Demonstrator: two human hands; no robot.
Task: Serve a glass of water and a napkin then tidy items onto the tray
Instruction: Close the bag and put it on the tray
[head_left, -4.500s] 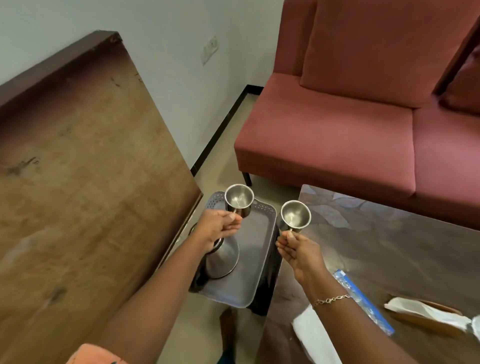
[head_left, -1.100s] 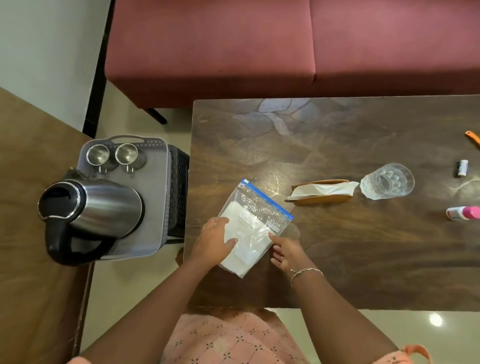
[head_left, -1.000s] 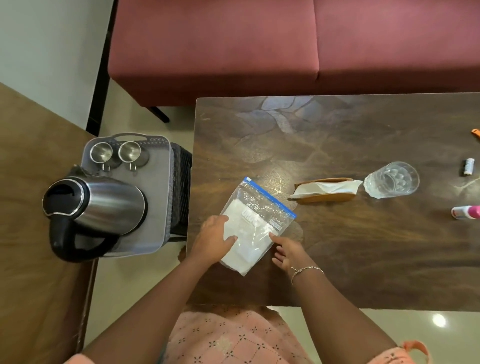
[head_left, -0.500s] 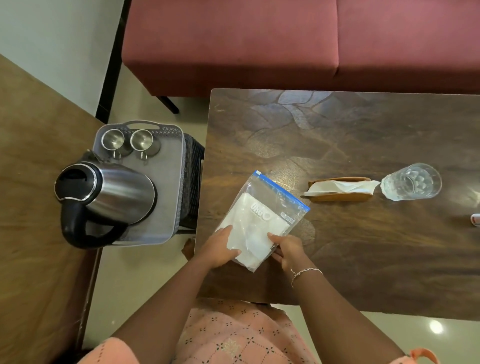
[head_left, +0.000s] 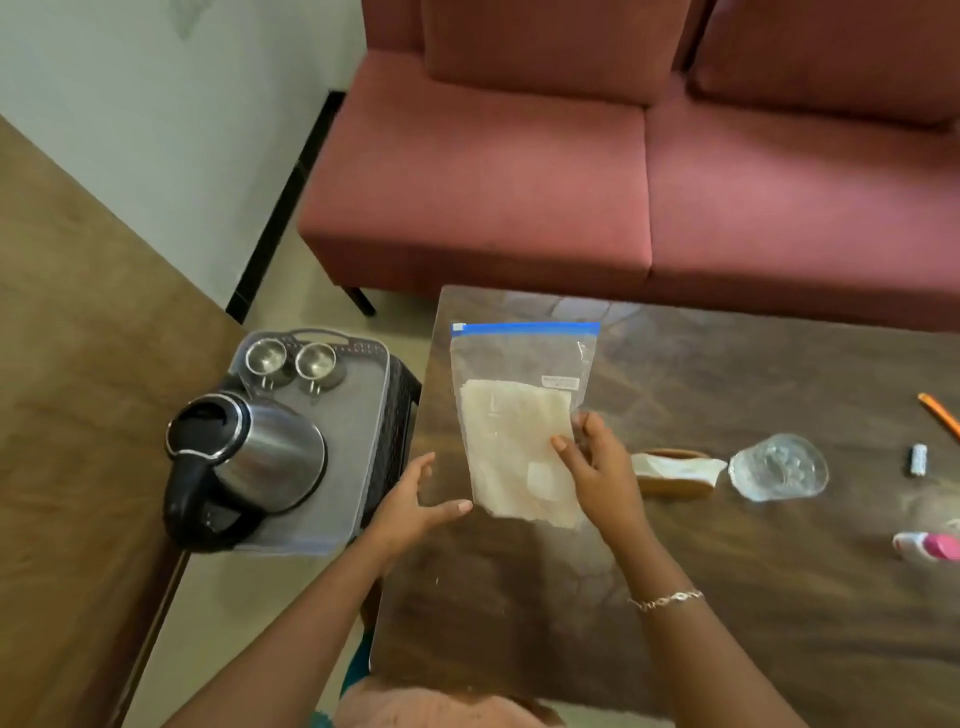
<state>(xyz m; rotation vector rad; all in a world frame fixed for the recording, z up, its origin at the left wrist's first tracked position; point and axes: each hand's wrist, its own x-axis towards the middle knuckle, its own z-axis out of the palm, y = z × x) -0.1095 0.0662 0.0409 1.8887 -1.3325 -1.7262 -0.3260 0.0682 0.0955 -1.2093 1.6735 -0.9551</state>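
A clear zip bag (head_left: 511, 415) with a blue seal holds white napkins. My right hand (head_left: 597, 467) grips its right side and holds it upright above the dark table (head_left: 727, 571). Just left of the bag's lower edge, my left hand (head_left: 415, 504) is open and empty. A glass of water (head_left: 777, 467) stands on the table to the right, beside a wooden holder (head_left: 675, 480) with a napkin in it. The grey tray (head_left: 366, 441) on the left carries a steel kettle (head_left: 249, 462) and two steel cups (head_left: 293, 359).
A red sofa (head_left: 571, 182) runs behind the table. The tray rests on a dark stool (head_left: 400, 410) between the table and a brown wooden surface (head_left: 67, 415). At the table's right edge lie a pink-capped bottle (head_left: 930, 545), a small white item (head_left: 918, 459) and an orange stick (head_left: 940, 413).
The bag lay flat under both hands; now my right hand has lifted it upright and my left hand has let go. Earlier the two cups were set on the tray.
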